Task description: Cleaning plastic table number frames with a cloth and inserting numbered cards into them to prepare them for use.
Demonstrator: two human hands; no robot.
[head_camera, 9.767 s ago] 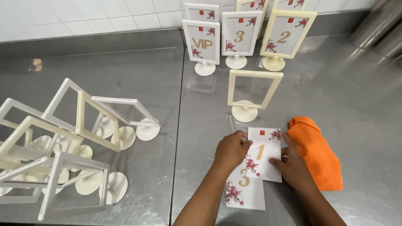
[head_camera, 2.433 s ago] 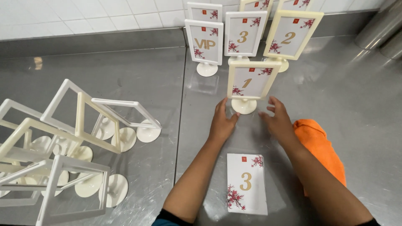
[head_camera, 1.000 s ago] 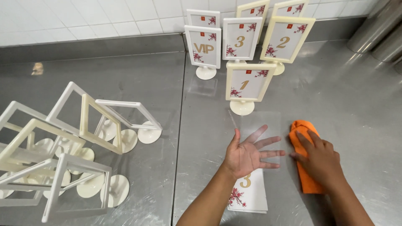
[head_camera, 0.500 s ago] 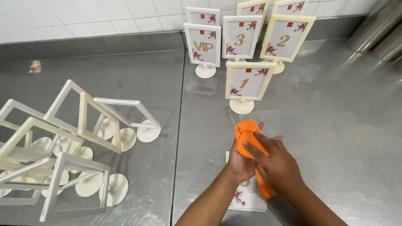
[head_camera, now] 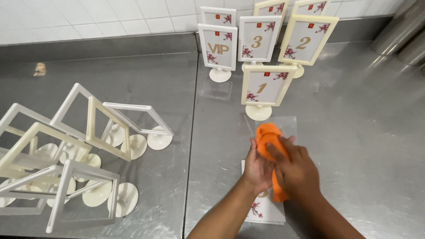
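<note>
Pressing orange cloth (head_camera: 268,135) under right hand (head_camera: 295,170), grip closed on it; left hand (head_camera: 258,169) flat, open, beside.

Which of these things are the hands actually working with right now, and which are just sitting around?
In hand:
- orange cloth, under the right hand
- clear sheet beneath it
- left hand
- flowered card under both hands

Lying about:
- filled stands at the back
- tipped empty frames on the left

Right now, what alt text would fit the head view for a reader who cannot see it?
Two hands, right hand over left hand, press an orange cloth onto a clear sheet on a steel counter. A flowered card lies beneath; framed table signs stand behind, empty frames lie left.
</note>
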